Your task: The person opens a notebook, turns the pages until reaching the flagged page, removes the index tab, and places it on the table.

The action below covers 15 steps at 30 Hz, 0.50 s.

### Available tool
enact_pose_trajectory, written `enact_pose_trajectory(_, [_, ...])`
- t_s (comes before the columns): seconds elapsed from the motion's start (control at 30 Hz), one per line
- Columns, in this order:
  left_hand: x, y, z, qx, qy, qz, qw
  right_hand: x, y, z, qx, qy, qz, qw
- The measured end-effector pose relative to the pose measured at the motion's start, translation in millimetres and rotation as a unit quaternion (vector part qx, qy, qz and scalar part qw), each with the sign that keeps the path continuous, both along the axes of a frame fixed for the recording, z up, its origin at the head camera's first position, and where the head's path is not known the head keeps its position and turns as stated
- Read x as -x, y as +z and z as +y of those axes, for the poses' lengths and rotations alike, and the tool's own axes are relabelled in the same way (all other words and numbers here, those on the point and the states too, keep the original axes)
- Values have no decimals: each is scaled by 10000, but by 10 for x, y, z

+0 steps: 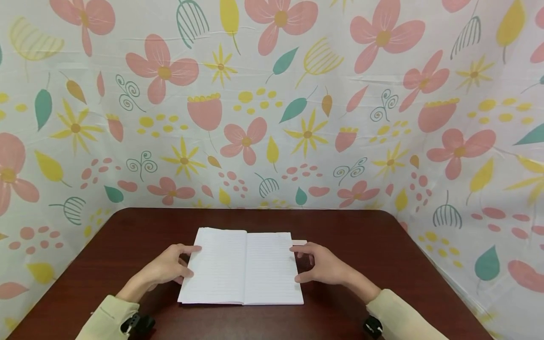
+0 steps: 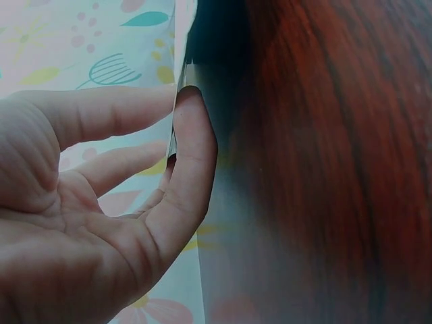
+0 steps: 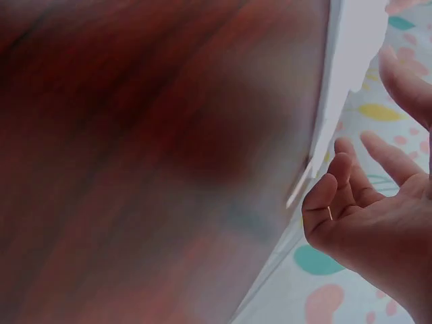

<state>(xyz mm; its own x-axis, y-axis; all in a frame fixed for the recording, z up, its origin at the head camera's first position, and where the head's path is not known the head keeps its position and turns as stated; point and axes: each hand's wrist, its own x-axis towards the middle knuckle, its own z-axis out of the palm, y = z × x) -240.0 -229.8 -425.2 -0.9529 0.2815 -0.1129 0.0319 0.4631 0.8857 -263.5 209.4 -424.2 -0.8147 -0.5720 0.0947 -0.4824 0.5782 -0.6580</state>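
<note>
An open notebook [image 1: 214, 269] with lined white pages lies on the dark wooden table. At its left edge, my left hand [image 1: 165, 267] pinches the cover and pages; the left wrist view shows a finger [image 2: 192, 142] curled under that edge. My right hand [image 1: 325, 265] is beside the right edge, thumb and forefinger spread apart with the fingertips right at the page's side. In the right wrist view its other fingers [image 3: 320, 192] bend loosely with nothing between them. A small white strip [image 1: 299, 242] sticks out past the upper right side of the notebook, partly behind the right hand.
The brown table [image 1: 352, 231] has rounded far corners. A flower-patterned curtain [image 1: 272, 118] hangs behind it and along both sides. Dark wrist devices [image 1: 138, 324] sit at both pale sleeves [image 1: 401, 311].
</note>
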Motion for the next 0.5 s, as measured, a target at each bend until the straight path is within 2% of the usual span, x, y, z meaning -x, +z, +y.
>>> enact_pose_trajectory(0.3, [-10, -1, 10, 35, 110, -29, 9999, -22, -77, 133, -278, -121, -258, 9992])
enact_pose_trajectory(0.5, [-5, -14, 16, 50, 125, -36, 9999, -31, -102, 140, -305, -31, -193, 9993])
